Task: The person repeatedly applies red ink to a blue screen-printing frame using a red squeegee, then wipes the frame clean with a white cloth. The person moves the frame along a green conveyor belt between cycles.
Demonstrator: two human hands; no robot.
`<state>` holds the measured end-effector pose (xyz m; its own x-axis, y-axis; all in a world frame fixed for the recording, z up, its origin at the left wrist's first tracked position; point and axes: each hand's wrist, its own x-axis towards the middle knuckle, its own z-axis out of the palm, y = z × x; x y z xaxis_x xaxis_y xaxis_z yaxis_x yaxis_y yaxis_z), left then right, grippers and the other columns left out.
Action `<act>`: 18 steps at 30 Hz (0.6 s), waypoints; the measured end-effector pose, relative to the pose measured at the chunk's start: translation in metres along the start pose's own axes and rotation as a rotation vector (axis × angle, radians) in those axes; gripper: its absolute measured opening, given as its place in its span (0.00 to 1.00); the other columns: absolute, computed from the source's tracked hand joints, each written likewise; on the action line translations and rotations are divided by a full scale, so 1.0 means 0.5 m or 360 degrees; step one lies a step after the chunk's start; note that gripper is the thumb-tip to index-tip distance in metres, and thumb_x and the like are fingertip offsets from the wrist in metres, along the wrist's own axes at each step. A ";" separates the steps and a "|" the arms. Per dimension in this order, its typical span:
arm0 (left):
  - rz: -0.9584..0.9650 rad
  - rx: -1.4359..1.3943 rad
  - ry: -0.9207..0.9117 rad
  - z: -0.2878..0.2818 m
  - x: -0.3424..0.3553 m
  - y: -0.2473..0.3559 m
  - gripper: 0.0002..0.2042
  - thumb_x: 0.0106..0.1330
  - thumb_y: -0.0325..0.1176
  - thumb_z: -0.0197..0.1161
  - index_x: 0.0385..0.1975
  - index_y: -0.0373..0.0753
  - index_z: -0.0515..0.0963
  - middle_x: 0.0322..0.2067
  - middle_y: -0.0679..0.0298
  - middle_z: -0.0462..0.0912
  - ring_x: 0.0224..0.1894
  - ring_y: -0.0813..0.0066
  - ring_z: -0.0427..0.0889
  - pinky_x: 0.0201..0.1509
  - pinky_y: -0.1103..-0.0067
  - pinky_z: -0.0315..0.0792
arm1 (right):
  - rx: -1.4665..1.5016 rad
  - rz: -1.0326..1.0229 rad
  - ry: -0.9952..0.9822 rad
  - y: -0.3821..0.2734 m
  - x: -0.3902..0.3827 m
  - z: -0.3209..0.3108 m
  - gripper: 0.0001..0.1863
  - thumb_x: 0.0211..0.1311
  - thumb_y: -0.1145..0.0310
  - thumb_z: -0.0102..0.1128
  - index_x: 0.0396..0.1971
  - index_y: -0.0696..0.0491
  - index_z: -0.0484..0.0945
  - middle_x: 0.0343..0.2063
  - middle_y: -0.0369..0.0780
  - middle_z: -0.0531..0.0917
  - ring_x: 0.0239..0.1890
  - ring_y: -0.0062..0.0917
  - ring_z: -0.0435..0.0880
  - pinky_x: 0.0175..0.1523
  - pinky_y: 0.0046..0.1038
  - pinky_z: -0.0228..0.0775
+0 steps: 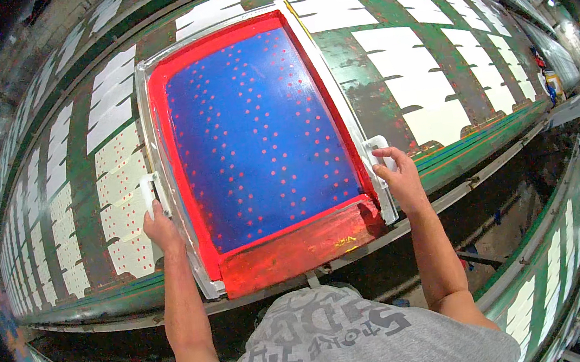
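A silk-screen printing frame [321,72] with pale rails lies over the long table in front of me. Its blue mesh [250,136] carries scattered red dots, and red ink or coating [177,171] borders it inside the rails. My left hand [162,230] is closed around the lower part of the white handle [148,190] on the left rail. On the right rail, my right hand [403,182] grips another white handle [377,152], its fingers bent over it and its thumb on the inner side. A red-smeared panel [298,254] spans the frame's near end. What lies beneath the mesh is hidden.
Rows of white cut pieces [408,62] lie on the green, stained tabletop [356,68]. Pieces left of the frame bear red dots [126,212]. A metal rail [471,158] follows the table's near edge. Behind me to the right stands another table with white pieces [552,288].
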<state>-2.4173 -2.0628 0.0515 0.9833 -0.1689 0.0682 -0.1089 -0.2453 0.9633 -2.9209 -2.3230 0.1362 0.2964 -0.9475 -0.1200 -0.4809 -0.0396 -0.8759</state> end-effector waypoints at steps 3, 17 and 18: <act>-0.0007 0.0200 0.0012 0.010 -0.012 0.000 0.18 0.79 0.39 0.66 0.50 0.26 0.86 0.39 0.53 0.89 0.40 0.63 0.85 0.48 0.65 0.77 | -0.0018 0.0064 -0.0081 0.013 0.000 -0.031 0.19 0.65 0.67 0.72 0.54 0.55 0.87 0.52 0.47 0.86 0.57 0.34 0.85 0.65 0.34 0.75; 0.0094 0.0423 0.0001 0.040 -0.042 0.004 0.14 0.77 0.39 0.68 0.37 0.31 0.85 0.31 0.60 0.87 0.33 0.69 0.82 0.41 0.67 0.75 | -0.0965 -0.0914 0.0236 0.010 -0.085 -0.014 0.29 0.60 0.65 0.79 0.62 0.51 0.83 0.62 0.50 0.83 0.64 0.48 0.82 0.70 0.49 0.72; 0.0104 0.0506 0.0006 0.040 -0.044 0.003 0.14 0.76 0.39 0.68 0.37 0.32 0.85 0.30 0.60 0.87 0.32 0.69 0.82 0.41 0.67 0.75 | -0.1218 -0.1036 0.0224 -0.001 -0.123 0.005 0.30 0.59 0.64 0.79 0.63 0.50 0.83 0.63 0.50 0.82 0.66 0.49 0.81 0.70 0.52 0.71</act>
<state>-2.4418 -2.0787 0.0463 0.9731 -0.1909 0.1288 -0.2116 -0.5201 0.8275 -2.9366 -2.2639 0.1430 0.6132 -0.6960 0.3735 -0.6745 -0.7075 -0.2109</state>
